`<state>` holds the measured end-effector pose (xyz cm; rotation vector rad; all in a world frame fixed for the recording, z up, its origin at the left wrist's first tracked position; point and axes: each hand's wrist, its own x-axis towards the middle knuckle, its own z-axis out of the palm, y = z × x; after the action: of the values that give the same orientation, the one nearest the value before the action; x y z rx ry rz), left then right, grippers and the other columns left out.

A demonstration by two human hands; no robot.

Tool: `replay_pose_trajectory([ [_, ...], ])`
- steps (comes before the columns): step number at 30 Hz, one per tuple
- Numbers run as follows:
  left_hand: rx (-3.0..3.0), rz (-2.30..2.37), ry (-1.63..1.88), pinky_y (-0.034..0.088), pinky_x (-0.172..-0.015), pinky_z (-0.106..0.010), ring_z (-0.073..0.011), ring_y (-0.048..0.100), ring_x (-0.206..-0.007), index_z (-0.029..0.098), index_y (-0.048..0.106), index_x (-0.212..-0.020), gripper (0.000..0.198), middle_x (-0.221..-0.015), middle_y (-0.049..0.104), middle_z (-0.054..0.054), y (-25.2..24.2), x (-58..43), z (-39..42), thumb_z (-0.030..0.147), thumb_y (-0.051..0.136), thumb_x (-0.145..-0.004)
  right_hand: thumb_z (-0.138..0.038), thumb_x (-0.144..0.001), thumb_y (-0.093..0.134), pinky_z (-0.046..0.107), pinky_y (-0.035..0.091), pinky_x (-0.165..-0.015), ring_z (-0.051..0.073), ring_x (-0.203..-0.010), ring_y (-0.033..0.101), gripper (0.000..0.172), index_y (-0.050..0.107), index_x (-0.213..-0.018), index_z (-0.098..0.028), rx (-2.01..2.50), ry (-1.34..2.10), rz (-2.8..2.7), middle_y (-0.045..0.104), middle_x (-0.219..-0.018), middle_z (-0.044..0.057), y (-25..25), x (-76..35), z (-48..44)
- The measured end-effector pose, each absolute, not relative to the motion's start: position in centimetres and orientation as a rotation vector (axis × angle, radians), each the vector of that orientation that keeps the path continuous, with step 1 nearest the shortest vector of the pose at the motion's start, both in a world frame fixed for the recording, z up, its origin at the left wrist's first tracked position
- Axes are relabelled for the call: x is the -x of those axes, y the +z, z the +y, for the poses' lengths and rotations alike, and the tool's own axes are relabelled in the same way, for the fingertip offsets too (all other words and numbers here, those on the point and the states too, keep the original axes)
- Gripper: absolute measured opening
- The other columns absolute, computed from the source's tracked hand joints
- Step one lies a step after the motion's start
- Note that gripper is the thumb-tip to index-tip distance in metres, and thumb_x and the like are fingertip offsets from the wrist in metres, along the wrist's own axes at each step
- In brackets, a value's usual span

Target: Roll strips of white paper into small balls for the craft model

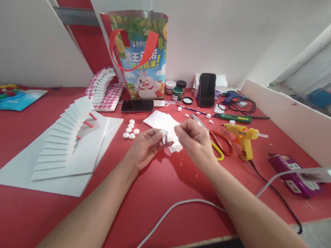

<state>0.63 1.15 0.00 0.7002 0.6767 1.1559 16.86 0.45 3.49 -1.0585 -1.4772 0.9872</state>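
Observation:
My left hand [146,147] pinches a small curled strip of white paper [164,137] between thumb and fingers, with one end hanging down. Just to its right, my right hand [196,144] is closed in a pinch, apart from the strip; anything between its fingertips is too small to make out. Beneath and behind both hands lie white paper sheets [160,121]. Several small rolled white paper roses [131,130] rest to the left of my left hand. Scissors with red and yellow handles [221,142] lie beside my right hand, which partly hides them.
At left, a fanned white stepped model [56,142] stands on white boards [71,182]. A printed bag [143,58], phone [137,105] and paint jars [177,93] are behind. A yellow glue gun [245,139], purple power strip [294,172] and white cable [179,204] lie around.

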Motion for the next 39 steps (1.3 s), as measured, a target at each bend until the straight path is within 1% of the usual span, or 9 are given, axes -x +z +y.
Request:
replay_pose_trajectory([
  [4, -0.71, 0.636, 1.143, 0.062, -0.083, -0.033, -0.0082, 0.055, -0.062, 0.012, 0.076, -0.075, 0.026, -0.065, 0.062, 0.0, -0.2, -0.7, 1.1, 0.033, 0.09, -0.069, -0.031, -0.091, 0.061, 0.024, 0.032, -0.049, 0.007, -0.05, 0.037, 0.028, 0.047, -0.069, -0.02, 1.028, 1.037, -1.495, 0.043, -0.057, -0.006, 3.5, -16.9, 0.5],
  [9, -0.717, 0.642, 1.134, 0.06, -0.083, -0.03, -0.0096, 0.059, -0.067, 0.011, 0.076, -0.078, 0.028, -0.07, 0.065, -0.002, 0.0, -0.5, 1.1, 0.033, 0.091, -0.068, -0.029, -0.093, 0.057, 0.024, 0.042, -0.05, 0.009, -0.049, 0.053, 0.022, 0.051, -0.074, -0.02, 1.03, 1.131, -1.483, 0.057, -0.06, -0.003, 3.4, -17.0, 1.0],
  [14, -0.694, 0.651, 1.128, 0.061, -0.078, -0.028, -0.01, 0.06, -0.067, 0.01, 0.075, -0.08, 0.028, -0.071, 0.065, -0.002, 0.2, -0.2, 1.2, 0.03, 0.091, -0.067, -0.022, -0.09, 0.057, 0.024, 0.046, -0.048, 0.008, -0.047, 0.055, 0.009, 0.062, -0.085, -0.017, 1.027, 1.238, -1.405, 0.065, -0.068, -0.001, 3.4, -16.8, 1.1],
  [16, -0.697, 0.648, 1.129, 0.061, -0.078, -0.028, -0.0105, 0.06, -0.068, 0.011, 0.075, -0.08, 0.028, -0.072, 0.065, -0.002, 0.1, -0.2, 1.2, 0.031, 0.09, -0.069, -0.024, -0.088, 0.062, 0.025, 0.047, -0.049, 0.009, -0.047, 0.056, 0.009, 0.063, -0.084, -0.016, 1.036, 1.258, -1.376, 0.067, -0.069, 0.0, 3.5, -16.7, 1.0],
  [21, -0.699, 0.62, 1.123, 0.06, -0.081, -0.028, -0.0098, 0.061, -0.069, 0.011, 0.075, -0.081, 0.026, -0.073, 0.065, -0.002, -0.1, -0.2, 1.3, 0.03, 0.089, -0.071, -0.037, -0.083, 0.075, 0.023, 0.041, -0.046, 0.008, -0.045, 0.052, 0.03, 0.056, -0.069, -0.018, 1.07, 1.215, -1.33, 0.061, -0.057, -0.002, 3.5, -17.0, 1.0],
  [26, -0.69, 0.606, 1.097, 0.059, -0.083, -0.027, -0.0086, 0.059, -0.068, 0.012, 0.075, -0.082, 0.025, -0.074, 0.065, -0.001, 0.0, -0.3, 1.2, 0.03, 0.089, -0.071, -0.041, -0.089, 0.07, 0.023, 0.031, -0.044, 0.006, -0.043, 0.038, 0.047, 0.046, -0.055, -0.019, 1.06, 1.14, -1.345, 0.047, -0.047, -0.005, 3.6, -17.3, 1.1],
  [29, -0.694, 0.63, 1.099, 0.059, -0.083, -0.028, -0.0092, 0.06, -0.068, 0.012, 0.075, -0.082, 0.027, -0.074, 0.065, -0.001, 0.2, -0.3, 1.1, 0.031, 0.089, -0.07, -0.046, -0.09, 0.068, 0.024, 0.03, -0.044, 0.006, -0.042, 0.035, 0.056, 0.04, -0.05, -0.02, 1.104, 1.071, -1.347, 0.043, -0.044, -0.005, 3.8, -17.3, 1.0],
  [34, -0.699, 0.669, 1.121, 0.059, -0.076, -0.028, -0.0121, 0.064, -0.07, 0.012, 0.075, -0.083, 0.029, -0.076, 0.069, -0.003, 0.2, -0.4, 1.2, 0.031, 0.09, -0.068, -0.046, -0.081, 0.077, 0.024, 0.042, -0.048, 0.009, -0.047, 0.053, 0.035, 0.057, -0.077, -0.019, 0.988, 1.344, -1.354, 0.062, -0.062, -0.003, 3.4, -16.9, 1.1],
  [39, -0.751, 0.735, 1.2, 0.056, -0.069, -0.025, -0.011, 0.062, -0.066, 0.013, 0.078, -0.085, 0.027, -0.073, 0.071, -0.003, 0.1, -0.6, 1.2, 0.03, 0.091, -0.067, -0.04, -0.076, 0.082, 0.025, 0.044, -0.049, 0.01, -0.049, 0.056, 0.036, 0.056, -0.085, -0.017, 0.966, 1.464, -1.308, 0.062, -0.066, -0.004, 2.5, -16.6, 1.3],
])
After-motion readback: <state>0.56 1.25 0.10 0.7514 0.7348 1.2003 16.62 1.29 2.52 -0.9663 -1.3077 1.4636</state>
